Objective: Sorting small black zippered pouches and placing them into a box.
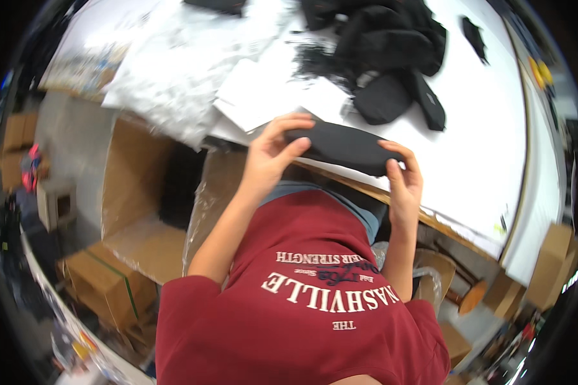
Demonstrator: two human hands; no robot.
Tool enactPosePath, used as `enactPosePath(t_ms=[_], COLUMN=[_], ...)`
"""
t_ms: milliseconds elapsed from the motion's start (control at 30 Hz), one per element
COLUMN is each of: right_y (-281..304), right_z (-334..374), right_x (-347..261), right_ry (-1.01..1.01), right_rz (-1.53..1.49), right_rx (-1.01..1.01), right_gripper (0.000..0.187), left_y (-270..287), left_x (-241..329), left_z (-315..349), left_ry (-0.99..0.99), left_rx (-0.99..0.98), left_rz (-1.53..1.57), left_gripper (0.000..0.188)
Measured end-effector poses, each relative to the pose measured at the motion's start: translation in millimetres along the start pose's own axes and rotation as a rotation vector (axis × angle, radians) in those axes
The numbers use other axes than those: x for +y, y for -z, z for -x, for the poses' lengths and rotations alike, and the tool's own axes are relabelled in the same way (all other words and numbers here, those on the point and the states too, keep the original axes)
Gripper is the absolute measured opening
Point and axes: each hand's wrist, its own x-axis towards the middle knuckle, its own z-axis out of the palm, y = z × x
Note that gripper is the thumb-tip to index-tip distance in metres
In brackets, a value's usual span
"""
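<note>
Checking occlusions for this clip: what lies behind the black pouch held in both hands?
Behind the black pouch are the white table, white sheets and a pile of black pouches. The table surface directly behind it is covered.

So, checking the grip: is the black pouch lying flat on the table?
No, both hands, left hand and right hand, hold the black pouch up by its ends.
</note>
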Motion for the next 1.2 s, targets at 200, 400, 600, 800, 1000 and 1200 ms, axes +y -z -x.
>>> enactPosePath(t_ms=[200, 400, 600, 800, 1000, 1200], right_y=[18.9, 37.8, 27.6, 26.5, 37.1, 18.1], right_z=[5.3, 9.2, 24.6, 44.4, 31.9, -4.0], right_x=[-2.7, 6.2, 16.1, 28.2, -9.2, -45.5], right_ry=[-0.170, -0.137, -0.066, -0.236, -0.161, 0.218], right_rz=[-0.004, 0.085, -0.062, -0.317, 0.378, 0.509], right_rx=[0.155, 0.330, 0.223, 0.233, 0.260, 0.049], right_gripper=[0.022, 0.017, 0.019, 0.019, 0.023, 0.022], left_y=[-17.7, -21.9, -56.1, -67.9, -73.1, -92.9], left_x=[-2.8, -7.3, -15.5, -5.7, 2.0, 12.7], left_z=[-8.0, -17.8, -18.9, -22.9, -22.0, -11.8], left_ry=[0.153, 0.194, 0.362, 0.185, -0.050, -0.150], left_rx=[-0.039, 0.050, -0.037, -0.044, -0.120, -0.285], left_rz=[-0.163, -0.075, 0.118, 0.113, -0.331, -0.382], left_gripper=[0.018, 0.025, 0.049, 0.057, 0.040, 0.037])
